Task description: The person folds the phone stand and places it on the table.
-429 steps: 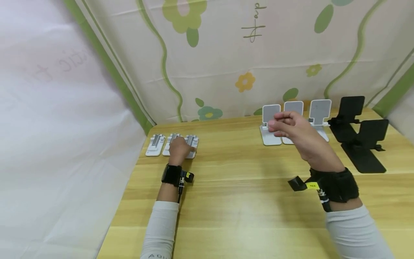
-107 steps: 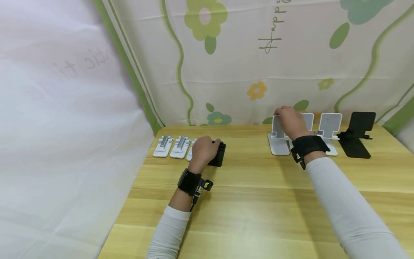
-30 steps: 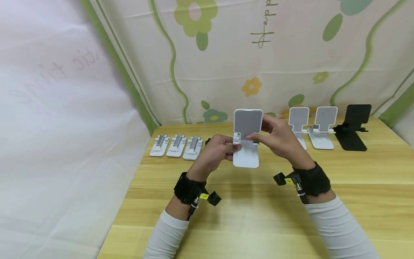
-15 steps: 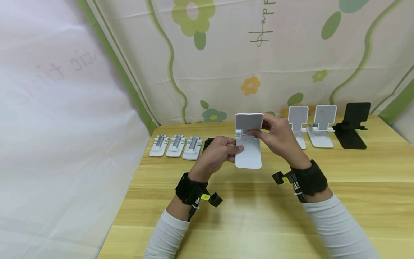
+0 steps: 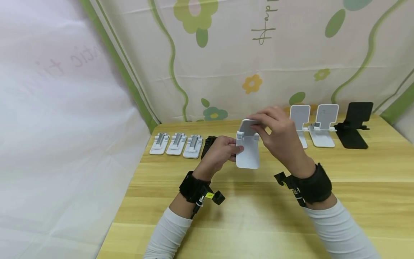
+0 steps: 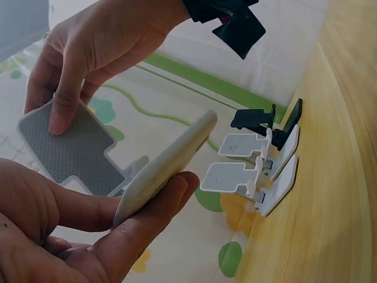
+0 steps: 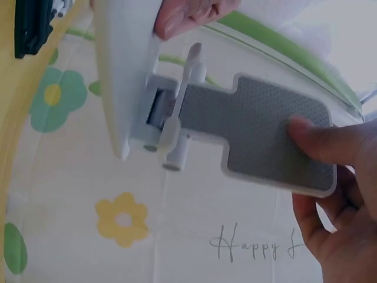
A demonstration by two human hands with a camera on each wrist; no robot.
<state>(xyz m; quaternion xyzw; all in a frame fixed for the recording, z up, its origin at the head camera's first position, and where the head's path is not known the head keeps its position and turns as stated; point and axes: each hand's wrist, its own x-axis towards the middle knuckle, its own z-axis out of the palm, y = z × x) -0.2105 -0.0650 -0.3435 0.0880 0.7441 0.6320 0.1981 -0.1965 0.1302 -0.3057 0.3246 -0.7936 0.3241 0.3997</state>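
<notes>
A white phone stand with a grey padded back plate is held above the table between both hands. My left hand grips its white base from the left, thumb on the front face. My right hand pinches the top of the back plate, with the thumb on the grey pad and fingers behind. In the head view that plate tilts toward the base. The right wrist view shows the hinge and the small support arms between plate and base.
Several folded stands lie in a row at the left: white ones and a black one, partly behind my left hand. At the right stand unfolded white stands and a black one. A flowered cloth hangs behind the wooden table.
Earlier, my left hand set a black folded stand in the row and my right hand took a white stand. Now my right hand has moved up to the back plate's top, which leans more.
</notes>
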